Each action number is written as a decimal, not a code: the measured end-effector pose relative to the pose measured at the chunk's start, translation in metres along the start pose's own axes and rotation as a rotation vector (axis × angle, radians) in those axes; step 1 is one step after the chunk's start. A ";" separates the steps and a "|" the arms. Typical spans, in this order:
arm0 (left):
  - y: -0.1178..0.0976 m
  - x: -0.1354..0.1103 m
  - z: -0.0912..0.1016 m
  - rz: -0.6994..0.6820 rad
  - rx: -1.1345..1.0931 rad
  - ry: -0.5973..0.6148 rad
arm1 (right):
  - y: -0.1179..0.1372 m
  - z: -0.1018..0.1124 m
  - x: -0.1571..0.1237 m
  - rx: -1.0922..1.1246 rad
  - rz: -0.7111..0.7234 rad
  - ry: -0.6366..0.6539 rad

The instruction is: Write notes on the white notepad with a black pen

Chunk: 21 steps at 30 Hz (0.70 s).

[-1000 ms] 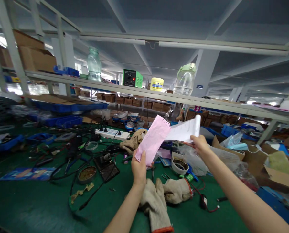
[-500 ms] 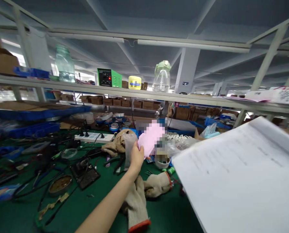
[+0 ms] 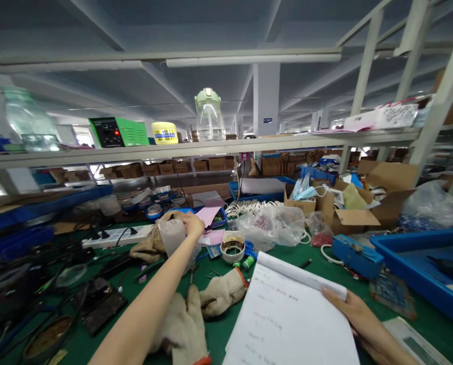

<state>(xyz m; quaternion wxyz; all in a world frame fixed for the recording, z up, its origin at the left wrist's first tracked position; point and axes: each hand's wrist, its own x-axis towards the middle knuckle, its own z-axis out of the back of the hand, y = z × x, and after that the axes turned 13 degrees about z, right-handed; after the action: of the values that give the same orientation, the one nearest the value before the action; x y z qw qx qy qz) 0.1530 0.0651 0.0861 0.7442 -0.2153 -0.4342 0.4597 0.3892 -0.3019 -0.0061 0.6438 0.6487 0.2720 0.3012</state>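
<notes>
My left hand [image 3: 193, 225] grips a cloudy transparent plastic piece [image 3: 172, 238] above the green bench mat [image 3: 272, 258]. A pink paper slip [image 3: 207, 215] sticks out just past its fingers, and I cannot tell if it is held. A beige work glove [image 3: 146, 243] lies behind that plastic. My right hand [image 3: 363, 324] is low at the front right, holding the edge of a curled white printed paper sheaf [image 3: 287, 314]. A pair of knitted work gloves [image 3: 196, 304] lies under my left forearm.
A white bowl [image 3: 232, 249] and a crumpled plastic bag [image 3: 272, 228] sit beyond the papers. Cardboard boxes [image 3: 348, 203] stand to the right, beside a blue tray [image 3: 420, 263]. Cables and a power strip [image 3: 116, 236] cover the left bench, under a long shelf [image 3: 211, 147].
The white paper has dropped from near the camera to low at the front right. My left hand has moved farther away and left, and the view has turned right.
</notes>
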 end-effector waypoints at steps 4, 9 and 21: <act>-0.004 -0.047 0.012 -0.057 0.111 0.093 | -0.007 -0.003 0.012 -0.173 0.089 0.097; -0.030 -0.166 0.065 -0.491 0.167 0.622 | -0.002 -0.004 0.013 -0.186 0.245 0.148; 0.012 -0.330 0.082 -0.980 0.382 0.475 | 0.001 -0.021 0.019 -0.135 0.309 0.178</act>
<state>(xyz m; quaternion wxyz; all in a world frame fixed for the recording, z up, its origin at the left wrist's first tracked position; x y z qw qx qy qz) 0.0114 -0.2231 -0.0269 0.9730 0.0520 -0.2134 0.0707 0.3861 -0.2735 -0.0047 0.6054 0.6086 0.2043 0.4704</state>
